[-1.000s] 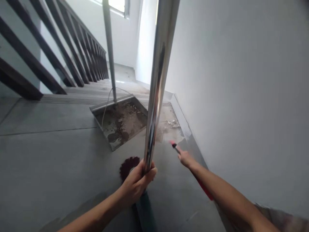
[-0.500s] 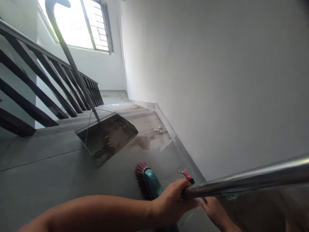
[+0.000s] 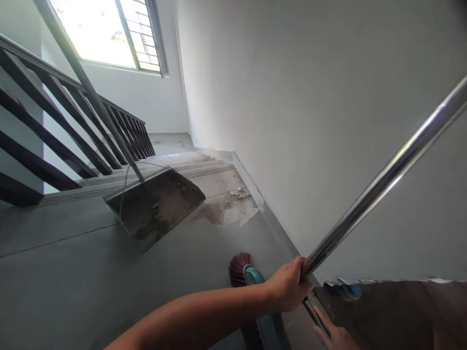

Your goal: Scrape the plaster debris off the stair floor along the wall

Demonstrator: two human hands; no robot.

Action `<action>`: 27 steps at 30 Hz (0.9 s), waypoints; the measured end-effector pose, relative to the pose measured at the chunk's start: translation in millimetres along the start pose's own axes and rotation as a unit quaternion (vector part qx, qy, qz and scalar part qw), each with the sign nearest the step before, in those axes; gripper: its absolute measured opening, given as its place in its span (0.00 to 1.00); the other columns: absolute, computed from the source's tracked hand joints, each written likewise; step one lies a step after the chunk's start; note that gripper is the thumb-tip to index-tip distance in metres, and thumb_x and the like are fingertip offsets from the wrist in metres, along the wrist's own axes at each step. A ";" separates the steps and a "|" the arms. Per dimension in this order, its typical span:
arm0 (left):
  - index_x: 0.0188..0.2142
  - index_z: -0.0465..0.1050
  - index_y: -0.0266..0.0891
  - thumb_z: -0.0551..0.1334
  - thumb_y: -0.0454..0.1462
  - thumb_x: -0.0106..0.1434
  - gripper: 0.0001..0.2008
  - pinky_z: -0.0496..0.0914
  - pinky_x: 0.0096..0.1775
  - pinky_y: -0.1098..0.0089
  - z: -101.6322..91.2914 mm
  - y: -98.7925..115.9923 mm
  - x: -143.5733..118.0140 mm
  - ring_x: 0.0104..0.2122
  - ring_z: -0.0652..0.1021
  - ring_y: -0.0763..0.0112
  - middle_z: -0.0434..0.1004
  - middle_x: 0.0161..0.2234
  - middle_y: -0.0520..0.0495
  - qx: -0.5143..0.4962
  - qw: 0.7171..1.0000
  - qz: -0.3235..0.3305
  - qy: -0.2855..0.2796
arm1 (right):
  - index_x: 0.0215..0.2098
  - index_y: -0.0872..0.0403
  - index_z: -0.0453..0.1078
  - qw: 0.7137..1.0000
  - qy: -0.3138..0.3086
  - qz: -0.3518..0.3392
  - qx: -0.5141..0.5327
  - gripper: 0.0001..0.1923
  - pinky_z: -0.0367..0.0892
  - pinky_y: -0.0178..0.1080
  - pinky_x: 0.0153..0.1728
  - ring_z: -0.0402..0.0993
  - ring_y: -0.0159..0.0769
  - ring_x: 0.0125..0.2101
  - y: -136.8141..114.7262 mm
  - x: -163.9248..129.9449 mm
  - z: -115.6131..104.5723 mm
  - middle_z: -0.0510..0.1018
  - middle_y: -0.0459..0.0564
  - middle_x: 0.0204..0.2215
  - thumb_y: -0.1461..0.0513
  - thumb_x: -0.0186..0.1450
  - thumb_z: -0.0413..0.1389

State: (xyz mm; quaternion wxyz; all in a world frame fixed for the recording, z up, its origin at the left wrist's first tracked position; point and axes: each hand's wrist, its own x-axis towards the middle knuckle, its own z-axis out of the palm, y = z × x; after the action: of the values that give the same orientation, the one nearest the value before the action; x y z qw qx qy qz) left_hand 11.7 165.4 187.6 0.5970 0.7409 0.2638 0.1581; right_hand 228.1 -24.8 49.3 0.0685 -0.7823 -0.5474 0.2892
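Observation:
My left hand (image 3: 292, 286) is closed round the shiny metal handle of a broom (image 3: 368, 199), which slants up to the right. Below my forearm shows the broom's turquoise head with maroon bristles (image 3: 241, 268), low over or on the grey floor; I cannot tell if it touches. At the lower right, my right hand (image 3: 337, 335) is closed on the dark handle of a scraper (image 3: 316, 313), whose blade is hidden now. A long-handled dustpan (image 3: 155, 209) rests on the floor to the left, dirt inside it.
Debris and broken flakes (image 3: 237, 194) lie by the wall's skirting, near stairs (image 3: 204, 167) leading down. A dark railing (image 3: 73, 112) lines the left, a white wall (image 3: 292, 121) the right. A blue round thing (image 3: 352, 291) shows in a brown area at lower right.
The broom handle has swung up to a steeper slant, and its head has moved right. My left hand has shifted right. The scraper's red neck and blade have gone out of sight.

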 end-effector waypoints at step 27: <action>0.34 0.60 0.36 0.55 0.36 0.56 0.06 0.70 0.34 0.64 -26.0 -67.4 26.0 0.27 0.74 0.72 0.71 0.28 0.48 -0.547 0.775 -0.299 0.106 | 0.50 0.54 0.66 0.938 -0.038 -0.101 0.330 0.23 0.58 0.45 0.52 0.64 0.41 0.50 -180.6 79.0 -83.1 0.70 0.53 0.50 0.52 0.61 0.46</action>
State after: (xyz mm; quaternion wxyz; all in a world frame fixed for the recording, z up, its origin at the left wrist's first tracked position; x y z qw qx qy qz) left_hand 4.8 211.3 126.4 0.8872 0.1520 0.4026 0.1664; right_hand 142.8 134.1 164.5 0.3308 -0.6447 -0.4998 0.4745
